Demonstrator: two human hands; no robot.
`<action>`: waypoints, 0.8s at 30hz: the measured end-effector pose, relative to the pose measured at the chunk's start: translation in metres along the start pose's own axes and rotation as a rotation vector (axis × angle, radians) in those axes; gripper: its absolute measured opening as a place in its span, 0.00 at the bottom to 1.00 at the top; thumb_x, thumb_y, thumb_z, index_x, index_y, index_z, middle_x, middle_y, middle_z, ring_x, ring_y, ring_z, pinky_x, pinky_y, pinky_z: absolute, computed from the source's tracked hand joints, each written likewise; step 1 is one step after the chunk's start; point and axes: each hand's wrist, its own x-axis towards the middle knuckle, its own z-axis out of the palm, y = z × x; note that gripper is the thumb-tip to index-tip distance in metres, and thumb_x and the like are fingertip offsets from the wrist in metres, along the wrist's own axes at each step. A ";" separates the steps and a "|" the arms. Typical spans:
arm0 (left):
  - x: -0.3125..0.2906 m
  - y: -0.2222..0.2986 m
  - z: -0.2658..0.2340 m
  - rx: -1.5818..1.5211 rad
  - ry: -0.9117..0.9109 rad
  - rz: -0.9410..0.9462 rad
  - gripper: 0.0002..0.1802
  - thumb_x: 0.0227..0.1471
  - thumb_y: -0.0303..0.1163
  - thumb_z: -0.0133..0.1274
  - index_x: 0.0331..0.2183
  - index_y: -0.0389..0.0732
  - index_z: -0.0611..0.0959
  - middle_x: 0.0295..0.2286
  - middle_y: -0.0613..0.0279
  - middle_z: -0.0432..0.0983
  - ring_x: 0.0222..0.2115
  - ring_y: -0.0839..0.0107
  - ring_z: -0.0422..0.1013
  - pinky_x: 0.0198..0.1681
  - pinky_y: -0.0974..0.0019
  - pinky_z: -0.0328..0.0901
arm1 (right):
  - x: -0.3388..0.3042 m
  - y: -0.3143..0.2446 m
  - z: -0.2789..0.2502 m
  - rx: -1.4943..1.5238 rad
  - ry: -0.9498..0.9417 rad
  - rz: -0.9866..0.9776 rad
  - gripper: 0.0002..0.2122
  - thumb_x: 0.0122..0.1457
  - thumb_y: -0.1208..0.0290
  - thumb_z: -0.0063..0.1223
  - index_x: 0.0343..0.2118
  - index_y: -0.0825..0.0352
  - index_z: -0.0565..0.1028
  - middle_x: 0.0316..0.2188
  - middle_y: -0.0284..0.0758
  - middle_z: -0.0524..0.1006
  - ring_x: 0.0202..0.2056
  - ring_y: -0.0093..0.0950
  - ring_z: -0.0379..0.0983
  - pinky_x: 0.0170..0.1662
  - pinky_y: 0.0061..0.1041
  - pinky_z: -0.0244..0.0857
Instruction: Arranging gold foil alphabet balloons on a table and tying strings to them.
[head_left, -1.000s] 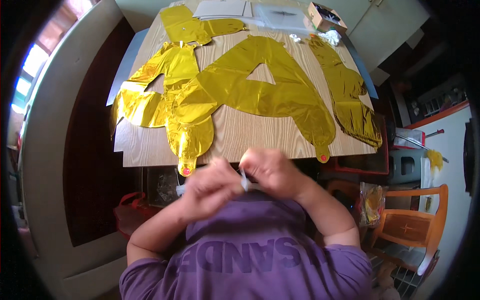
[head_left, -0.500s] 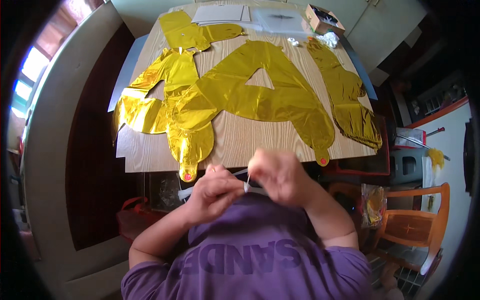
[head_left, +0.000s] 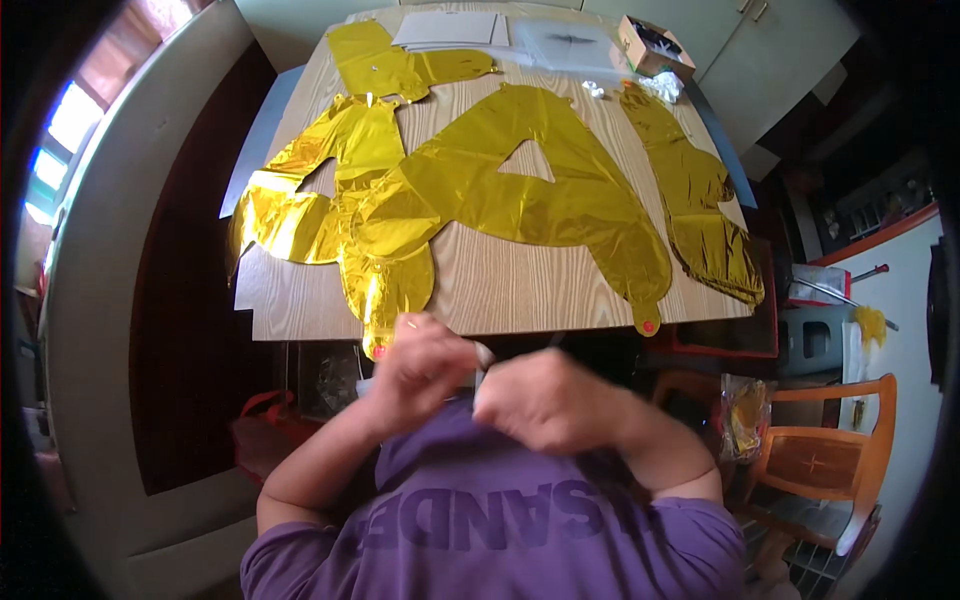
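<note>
My left hand (head_left: 415, 365) is closed, with a small white piece (head_left: 484, 356) pinched at its fingertips, too small to name its kind. Close beside it, in front of my chest, my right hand (head_left: 550, 402) is curled into a blurred fist; whatever its fingers hold is hidden. Just beyond the hands lies a flat gold foil balloon shaped like a letter A (head_left: 520, 205) on the wooden table (head_left: 490, 290). Its left leg overlaps a second gold foil balloon (head_left: 365, 150). One red-dotted tab at the near edge is partly covered by my left hand.
More flat gold foil balloons lie at the far left (head_left: 365, 65) and right (head_left: 690, 180). At the back are grey-white sheets (head_left: 455, 30), a clear plastic sheet (head_left: 565, 48), crumpled white scraps (head_left: 660, 87) and an open box (head_left: 655, 48). A wooden chair (head_left: 815, 465) stands at the right.
My right hand has dropped toward my chest and closed further; the thin white strand stretched between the hands no longer shows. My left hand has risen slightly. The view has shifted a little.
</note>
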 end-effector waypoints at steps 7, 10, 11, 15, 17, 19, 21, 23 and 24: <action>0.004 0.003 -0.003 -0.073 0.091 -0.234 0.05 0.50 0.23 0.55 0.31 0.40 0.84 0.21 0.64 0.73 0.26 0.70 0.67 0.35 0.67 0.58 | -0.004 0.011 0.019 -0.133 -0.100 0.003 0.05 0.57 0.71 0.53 0.30 0.67 0.73 0.24 0.42 0.74 0.28 0.39 0.75 0.30 0.33 0.67; -0.005 0.010 0.006 -0.157 -0.140 -0.112 0.05 0.51 0.24 0.55 0.32 0.39 0.84 0.24 0.63 0.75 0.27 0.70 0.69 0.38 0.67 0.58 | 0.010 -0.003 -0.022 -0.116 0.179 0.093 0.04 0.56 0.72 0.54 0.30 0.67 0.73 0.24 0.43 0.75 0.28 0.40 0.75 0.31 0.33 0.67; -0.006 0.015 0.005 -0.322 -0.099 -0.180 0.05 0.52 0.24 0.55 0.32 0.38 0.84 0.24 0.63 0.75 0.27 0.71 0.69 0.36 0.67 0.60 | 0.012 0.006 -0.025 -0.185 0.280 0.151 0.03 0.55 0.74 0.53 0.29 0.67 0.73 0.24 0.44 0.74 0.29 0.39 0.75 0.32 0.34 0.67; 0.004 0.003 -0.004 -0.308 0.144 -0.336 0.04 0.51 0.22 0.55 0.32 0.36 0.83 0.25 0.61 0.75 0.28 0.72 0.69 0.32 0.70 0.62 | -0.010 0.020 0.016 -0.052 -0.113 0.045 0.04 0.55 0.73 0.54 0.28 0.67 0.72 0.24 0.43 0.74 0.29 0.39 0.75 0.32 0.35 0.67; -0.004 -0.005 0.003 -0.138 0.069 -0.143 0.04 0.50 0.22 0.56 0.32 0.36 0.83 0.25 0.62 0.75 0.27 0.72 0.69 0.31 0.70 0.60 | 0.000 0.002 0.004 -0.018 0.020 -0.013 0.04 0.56 0.73 0.53 0.28 0.67 0.72 0.23 0.42 0.73 0.27 0.39 0.75 0.31 0.33 0.67; -0.005 0.010 0.010 -0.244 -0.087 -0.132 0.04 0.50 0.23 0.57 0.31 0.37 0.83 0.24 0.63 0.76 0.27 0.71 0.68 0.33 0.68 0.59 | 0.012 -0.004 -0.026 -0.131 0.232 0.121 0.04 0.57 0.73 0.52 0.28 0.67 0.72 0.23 0.42 0.73 0.27 0.40 0.74 0.30 0.31 0.67; 0.000 0.022 0.003 -0.414 0.032 -0.301 0.03 0.49 0.23 0.57 0.31 0.38 0.83 0.24 0.63 0.76 0.26 0.69 0.68 0.34 0.67 0.58 | -0.002 0.022 -0.010 -0.212 0.119 0.148 0.04 0.57 0.72 0.52 0.28 0.66 0.72 0.24 0.43 0.74 0.27 0.41 0.74 0.31 0.32 0.68; 0.003 0.008 -0.004 -0.265 0.093 -0.325 0.04 0.49 0.22 0.57 0.31 0.38 0.83 0.24 0.64 0.75 0.25 0.69 0.68 0.34 0.67 0.58 | -0.009 0.022 0.005 -0.155 -0.049 0.039 0.05 0.57 0.72 0.52 0.28 0.66 0.71 0.24 0.43 0.73 0.28 0.41 0.74 0.32 0.34 0.67; 0.000 0.004 -0.001 -0.215 0.077 -0.222 0.04 0.50 0.22 0.56 0.31 0.38 0.83 0.24 0.64 0.75 0.25 0.70 0.67 0.33 0.67 0.58 | -0.006 0.008 0.007 -0.120 -0.095 0.016 0.05 0.57 0.72 0.52 0.27 0.66 0.71 0.25 0.42 0.73 0.29 0.40 0.74 0.32 0.34 0.67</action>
